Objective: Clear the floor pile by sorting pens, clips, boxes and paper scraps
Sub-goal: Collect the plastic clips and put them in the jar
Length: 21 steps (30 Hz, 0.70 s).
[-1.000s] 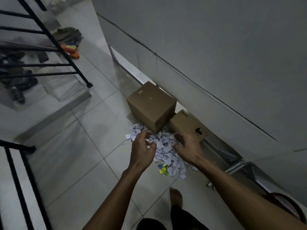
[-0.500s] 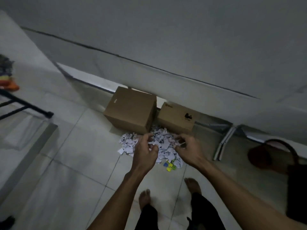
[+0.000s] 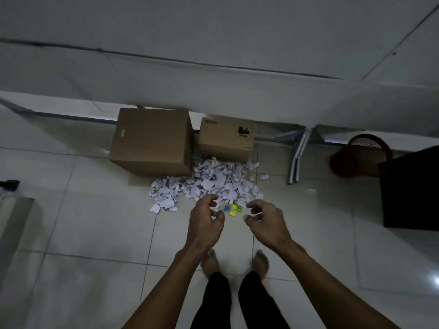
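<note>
On the tiled floor (image 3: 95, 222) against the wall: heap of white paper scraps (image 3: 209, 184), touching the front of two cardboard boxes. Large box (image 3: 152, 141) on the left, small box (image 3: 225, 141) right beside it, black print on its top too dim to read. Coloured clips (image 3: 234, 208) (yellow, green, blue) at the near edge of the heap, partly hidden between the hands, count unclear. No pens made out in this light. Left hand (image 3: 205, 223) and right hand (image 3: 267, 223) both above the near edge of the heap, fingers loosely curled, thumbs apart from fingers, nothing visibly pinched. Fingertip contact with scraps: cannot tell. Dark red mesh basket (image 3: 363, 150) at right, partly blocked by a black object (image 3: 411, 188) cut off by the frame. Bare feet at bottom.
</note>
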Each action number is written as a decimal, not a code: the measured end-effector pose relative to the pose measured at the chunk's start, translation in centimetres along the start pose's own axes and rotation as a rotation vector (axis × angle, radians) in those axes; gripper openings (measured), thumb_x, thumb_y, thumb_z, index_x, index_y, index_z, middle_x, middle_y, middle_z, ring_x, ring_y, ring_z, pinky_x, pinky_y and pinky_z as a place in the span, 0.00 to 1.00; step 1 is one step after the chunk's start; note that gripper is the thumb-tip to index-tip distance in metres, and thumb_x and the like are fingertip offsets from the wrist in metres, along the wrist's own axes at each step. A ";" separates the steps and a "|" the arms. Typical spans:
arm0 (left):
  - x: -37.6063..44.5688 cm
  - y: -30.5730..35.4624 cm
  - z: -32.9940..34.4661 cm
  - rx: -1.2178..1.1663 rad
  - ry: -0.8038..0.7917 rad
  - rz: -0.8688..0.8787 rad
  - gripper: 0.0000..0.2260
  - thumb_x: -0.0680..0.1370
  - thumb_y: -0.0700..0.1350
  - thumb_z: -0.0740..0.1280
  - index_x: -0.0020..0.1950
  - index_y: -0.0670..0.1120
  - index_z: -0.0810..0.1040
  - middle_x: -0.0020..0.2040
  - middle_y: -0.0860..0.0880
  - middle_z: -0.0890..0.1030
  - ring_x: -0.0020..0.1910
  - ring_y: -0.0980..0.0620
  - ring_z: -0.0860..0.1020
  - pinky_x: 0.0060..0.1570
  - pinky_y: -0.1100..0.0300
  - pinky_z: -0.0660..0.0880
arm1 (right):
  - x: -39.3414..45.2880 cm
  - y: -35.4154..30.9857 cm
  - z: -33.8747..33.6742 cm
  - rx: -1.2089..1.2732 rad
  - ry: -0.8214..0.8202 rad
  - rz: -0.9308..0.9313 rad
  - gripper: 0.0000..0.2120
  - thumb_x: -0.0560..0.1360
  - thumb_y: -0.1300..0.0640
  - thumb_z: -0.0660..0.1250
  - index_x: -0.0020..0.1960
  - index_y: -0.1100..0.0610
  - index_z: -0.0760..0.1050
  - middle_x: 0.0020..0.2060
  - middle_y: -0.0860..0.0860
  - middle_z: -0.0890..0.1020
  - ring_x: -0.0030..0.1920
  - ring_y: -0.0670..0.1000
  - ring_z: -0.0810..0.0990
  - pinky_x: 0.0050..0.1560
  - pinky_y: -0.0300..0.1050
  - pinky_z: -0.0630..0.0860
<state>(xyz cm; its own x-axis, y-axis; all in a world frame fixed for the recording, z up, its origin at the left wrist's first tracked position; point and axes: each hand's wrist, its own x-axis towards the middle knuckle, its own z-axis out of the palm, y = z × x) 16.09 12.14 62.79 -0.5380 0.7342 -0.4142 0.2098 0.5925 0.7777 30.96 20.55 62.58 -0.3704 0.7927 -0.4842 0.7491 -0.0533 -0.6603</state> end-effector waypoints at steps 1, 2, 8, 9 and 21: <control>0.1 -0.3 0.6 -0.009 -0.006 -0.009 0.18 0.76 0.39 0.67 0.65 0.47 0.73 0.56 0.49 0.77 0.47 0.54 0.78 0.43 0.61 0.74 | 0.1 0.7 0.2 0.004 -0.002 0.015 0.12 0.72 0.58 0.72 0.55 0.55 0.79 0.44 0.49 0.80 0.43 0.51 0.81 0.48 0.43 0.78; 0.2 -0.7 1.2 -0.013 -0.015 -0.013 0.17 0.76 0.39 0.67 0.65 0.47 0.73 0.56 0.49 0.77 0.47 0.54 0.78 0.43 0.61 0.74 | 0.2 1.4 0.3 0.002 -0.005 0.029 0.12 0.72 0.57 0.72 0.55 0.54 0.79 0.44 0.49 0.80 0.42 0.51 0.82 0.48 0.45 0.79; 3.1 -5.4 5.6 0.007 -0.043 -0.040 0.17 0.76 0.39 0.67 0.64 0.47 0.73 0.56 0.48 0.77 0.47 0.52 0.78 0.45 0.58 0.75 | 2.9 7.2 3.4 0.007 -0.022 0.100 0.12 0.72 0.56 0.72 0.55 0.52 0.79 0.45 0.49 0.80 0.42 0.49 0.81 0.47 0.45 0.79; 3.7 -6.1 6.1 0.008 -0.048 -0.044 0.17 0.76 0.39 0.67 0.64 0.46 0.73 0.56 0.48 0.77 0.47 0.52 0.78 0.45 0.58 0.75 | 3.5 7.9 4.0 0.010 -0.024 0.109 0.12 0.72 0.56 0.72 0.55 0.52 0.79 0.45 0.49 0.80 0.42 0.49 0.81 0.46 0.43 0.79; 18.9 -25.1 19.8 0.175 -0.152 0.043 0.18 0.76 0.42 0.68 0.65 0.46 0.73 0.54 0.50 0.77 0.48 0.50 0.78 0.50 0.57 0.75 | 18.2 24.6 19.0 -0.008 -0.010 0.117 0.11 0.71 0.57 0.72 0.54 0.55 0.81 0.42 0.46 0.79 0.44 0.49 0.81 0.44 0.37 0.71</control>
<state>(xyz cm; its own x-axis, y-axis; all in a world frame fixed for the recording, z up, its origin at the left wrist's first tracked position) 16.80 17.69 26.13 -0.3991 0.7935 -0.4594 0.3753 0.5985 0.7078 32.19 22.14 26.66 -0.2860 0.7750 -0.5636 0.7919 -0.1401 -0.5944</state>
